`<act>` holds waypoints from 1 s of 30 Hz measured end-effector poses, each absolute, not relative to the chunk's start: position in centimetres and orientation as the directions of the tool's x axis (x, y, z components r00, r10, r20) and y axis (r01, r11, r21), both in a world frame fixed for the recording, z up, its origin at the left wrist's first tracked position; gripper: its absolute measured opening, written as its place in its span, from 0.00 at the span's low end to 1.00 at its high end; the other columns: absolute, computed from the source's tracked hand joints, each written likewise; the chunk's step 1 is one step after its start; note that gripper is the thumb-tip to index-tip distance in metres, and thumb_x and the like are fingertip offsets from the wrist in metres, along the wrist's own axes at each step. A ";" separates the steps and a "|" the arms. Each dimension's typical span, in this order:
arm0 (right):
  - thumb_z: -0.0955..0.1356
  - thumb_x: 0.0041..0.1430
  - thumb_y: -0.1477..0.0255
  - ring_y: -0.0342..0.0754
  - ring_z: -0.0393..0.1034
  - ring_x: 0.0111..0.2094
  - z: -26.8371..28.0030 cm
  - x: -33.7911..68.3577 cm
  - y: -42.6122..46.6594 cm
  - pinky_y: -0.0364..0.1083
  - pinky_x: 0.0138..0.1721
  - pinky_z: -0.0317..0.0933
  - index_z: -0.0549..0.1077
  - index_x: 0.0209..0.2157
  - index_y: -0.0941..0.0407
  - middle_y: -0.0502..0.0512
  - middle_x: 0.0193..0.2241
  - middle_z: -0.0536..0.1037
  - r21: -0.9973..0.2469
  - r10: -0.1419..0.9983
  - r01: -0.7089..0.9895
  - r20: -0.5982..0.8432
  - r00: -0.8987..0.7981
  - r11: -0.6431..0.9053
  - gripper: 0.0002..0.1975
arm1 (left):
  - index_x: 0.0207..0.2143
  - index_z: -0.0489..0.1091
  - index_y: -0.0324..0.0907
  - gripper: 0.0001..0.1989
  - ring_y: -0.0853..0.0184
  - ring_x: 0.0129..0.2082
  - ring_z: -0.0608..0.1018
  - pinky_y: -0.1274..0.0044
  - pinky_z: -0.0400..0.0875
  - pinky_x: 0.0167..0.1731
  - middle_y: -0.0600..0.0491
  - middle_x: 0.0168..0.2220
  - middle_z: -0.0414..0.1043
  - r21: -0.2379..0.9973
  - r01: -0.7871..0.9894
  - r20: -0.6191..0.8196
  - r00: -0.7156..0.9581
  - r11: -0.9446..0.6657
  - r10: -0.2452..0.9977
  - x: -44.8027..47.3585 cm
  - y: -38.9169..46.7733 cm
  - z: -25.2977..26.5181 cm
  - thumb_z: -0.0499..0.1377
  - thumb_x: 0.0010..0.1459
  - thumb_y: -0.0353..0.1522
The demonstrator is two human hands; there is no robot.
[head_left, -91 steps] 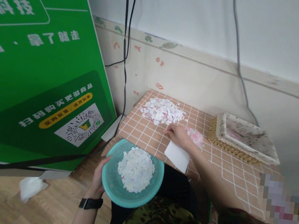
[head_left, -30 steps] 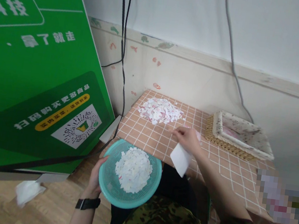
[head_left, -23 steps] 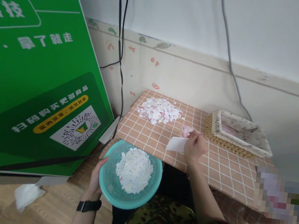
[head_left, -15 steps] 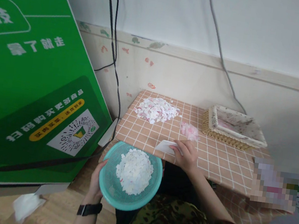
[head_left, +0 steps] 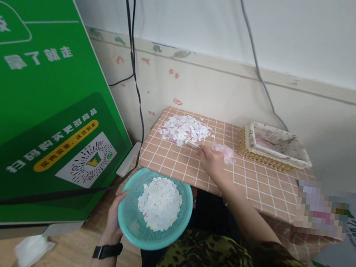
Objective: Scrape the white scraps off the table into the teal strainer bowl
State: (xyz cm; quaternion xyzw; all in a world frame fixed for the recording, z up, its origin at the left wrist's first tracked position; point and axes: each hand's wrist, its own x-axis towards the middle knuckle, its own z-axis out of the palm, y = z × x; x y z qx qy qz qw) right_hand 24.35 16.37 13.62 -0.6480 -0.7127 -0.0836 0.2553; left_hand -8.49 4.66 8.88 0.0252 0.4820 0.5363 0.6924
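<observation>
My left hand point(head_left: 115, 217) is closed on the left rim of a round turquoise plastic basket point(head_left: 126, 227), just below the table's front edge. Small white paper scraps point(head_left: 159, 203) are heaped inside it. Over the table, my right hand point(head_left: 212, 160) grips a thin white card point(head_left: 192, 144), seen nearly edge-on, its far end at the near side of a pile of white and pinkish paper scraps point(head_left: 185, 129). Just beyond my right hand lies a small pink and white clump point(head_left: 225, 153), whose material I cannot make out.
A brown checked cloth covers the table point(head_left: 168, 158). A lined wicker basket point(head_left: 263, 158) stands at its back right. Black cables point(head_left: 138, 89) hang beside a large green panel point(head_left: 84, 73) on the left. A white plastic bag point(head_left: 33, 249) lies on the floor.
My right hand has moved forward and left with the white card, from the table's front edge to the scrap pile. My left hand still holds the turquoise basket in place.
</observation>
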 end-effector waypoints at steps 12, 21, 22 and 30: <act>0.60 0.63 0.63 0.50 0.73 0.35 14.6 24.6 17.2 0.46 0.37 0.61 0.75 0.43 0.55 0.57 0.37 0.79 -0.319 0.899 0.902 0.412 -0.146 0.293 0.17 | 0.30 0.77 0.37 0.07 0.60 0.27 0.79 0.70 0.73 0.33 0.49 0.26 0.79 0.505 -0.745 -0.642 0.013 0.436 0.767 -8.5 4.3 8.4 0.61 0.48 0.31; 0.61 0.62 0.63 0.49 0.73 0.33 14.7 25.4 16.5 0.46 0.36 0.62 0.76 0.41 0.54 0.55 0.35 0.80 -0.386 0.904 0.855 0.381 -0.193 0.345 0.16 | 0.31 0.76 0.37 0.09 0.56 0.30 0.80 0.67 0.73 0.35 0.48 0.28 0.79 0.489 -0.745 -0.659 0.026 0.455 0.751 -7.9 4.2 8.5 0.61 0.47 0.32; 0.61 0.61 0.63 0.49 0.73 0.33 14.8 25.4 16.3 0.46 0.36 0.62 0.76 0.40 0.54 0.55 0.34 0.80 -0.392 0.905 0.847 0.368 -0.214 0.360 0.15 | 0.32 0.76 0.37 0.09 0.56 0.31 0.80 0.67 0.73 0.35 0.47 0.28 0.79 0.481 -0.744 -0.662 0.039 0.464 0.748 -7.8 4.1 8.4 0.61 0.47 0.32; 0.59 0.63 0.66 0.48 0.72 0.41 16.1 22.1 17.2 0.47 0.42 0.63 0.73 0.46 0.51 0.54 0.41 0.78 -0.440 0.853 0.743 0.387 -0.350 0.504 0.15 | 0.33 0.76 0.37 0.10 0.56 0.32 0.80 0.68 0.73 0.35 0.47 0.29 0.79 0.470 -0.744 -0.657 0.065 0.475 0.751 -7.5 3.8 7.9 0.60 0.49 0.33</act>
